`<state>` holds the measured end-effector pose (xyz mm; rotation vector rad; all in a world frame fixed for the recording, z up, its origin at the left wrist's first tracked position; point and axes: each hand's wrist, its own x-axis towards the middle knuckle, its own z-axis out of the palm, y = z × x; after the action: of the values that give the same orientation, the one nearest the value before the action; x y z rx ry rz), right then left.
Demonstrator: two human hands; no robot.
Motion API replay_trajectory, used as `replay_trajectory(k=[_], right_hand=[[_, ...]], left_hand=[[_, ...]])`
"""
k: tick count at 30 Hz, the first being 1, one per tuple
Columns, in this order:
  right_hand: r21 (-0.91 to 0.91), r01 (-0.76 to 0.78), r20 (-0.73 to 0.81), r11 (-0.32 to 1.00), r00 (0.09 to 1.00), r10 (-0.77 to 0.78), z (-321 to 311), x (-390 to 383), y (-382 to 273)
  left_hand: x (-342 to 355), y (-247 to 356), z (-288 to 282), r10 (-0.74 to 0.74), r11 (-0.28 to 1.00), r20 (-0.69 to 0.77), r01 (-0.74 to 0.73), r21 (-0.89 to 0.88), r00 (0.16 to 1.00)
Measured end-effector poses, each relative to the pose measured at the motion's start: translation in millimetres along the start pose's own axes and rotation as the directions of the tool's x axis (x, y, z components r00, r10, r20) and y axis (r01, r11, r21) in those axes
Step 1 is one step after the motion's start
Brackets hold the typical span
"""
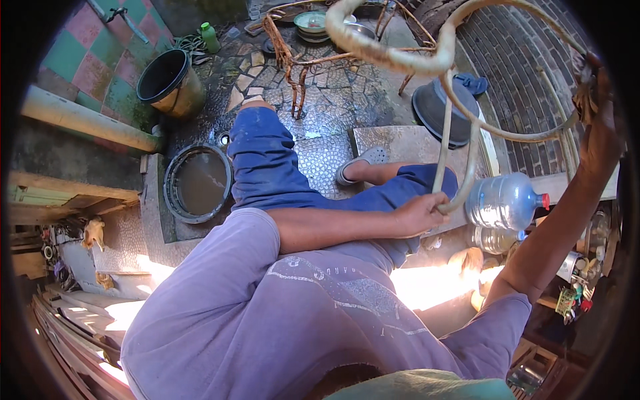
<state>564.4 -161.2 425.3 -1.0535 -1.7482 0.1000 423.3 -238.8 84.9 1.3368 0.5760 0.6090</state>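
My left hand (pixel 421 215) is closed round the lower end of a looped, pale frame of bent cane-like rods (pixel 435 60), which rises across the upper right of the head view. At the far right edge my right hand (pixel 598 130) is raised against the frame's outer loop, closed on it along with some bunched brown material (pixel 585 83), which is hard to make out. A large water bottle (pixel 501 203) with a red cap lies under the frame, beside a dark round tub (pixel 433 110).
A brown vine-like stand (pixel 293 93) is at the back near stacked bowls (pixel 311 21). On the left are a bucket (pixel 171 83), a basin of murky water (pixel 198 183) and a pipe (pixel 87 118). My legs (pixel 267 153) are spread over the tiled floor (pixel 320 100); a ridged surface (pixel 500 47) stands at upper right.
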Motion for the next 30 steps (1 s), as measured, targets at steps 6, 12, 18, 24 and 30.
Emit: replay_trajectory(k=[6, 12, 18, 24, 30], right_hand=[[-0.085, 0.044, 0.001, 0.995, 0.999, -0.045, 29.4, 12.8, 33.7], [0.094, 0.018, 0.128, 0.995, 0.991, -0.030, 88.9, 31.8, 32.8], [0.369, 0.095, 0.206, 0.925, 0.962, -0.181, 165.2, 38.8, 5.3], [0.429, -0.003, 0.268, 0.903, 0.955, -0.125, 221.0, 31.5, -13.1], [0.589, -0.102, 0.337, 0.802, 0.933, -0.129, 278.1, 50.8, 1.7]], left_hand=[[-10.2, 4.7, 14.5, -0.051, 0.998, 0.007, 0.051, -0.036, 0.999], [-13.3, 5.9, 16.5, -0.130, 0.978, -0.121, 0.107, -0.181, 0.984], [-17.8, 17.8, 16.8, -0.090, 0.961, -0.194, 0.033, -0.275, 0.977], [-20.0, 25.0, 5.2, -0.120, 0.933, -0.262, 0.019, -0.361, 0.958], [-1.6, -2.3, -7.7, -0.115, 0.938, -0.446, -0.050, -0.342, 0.888]])
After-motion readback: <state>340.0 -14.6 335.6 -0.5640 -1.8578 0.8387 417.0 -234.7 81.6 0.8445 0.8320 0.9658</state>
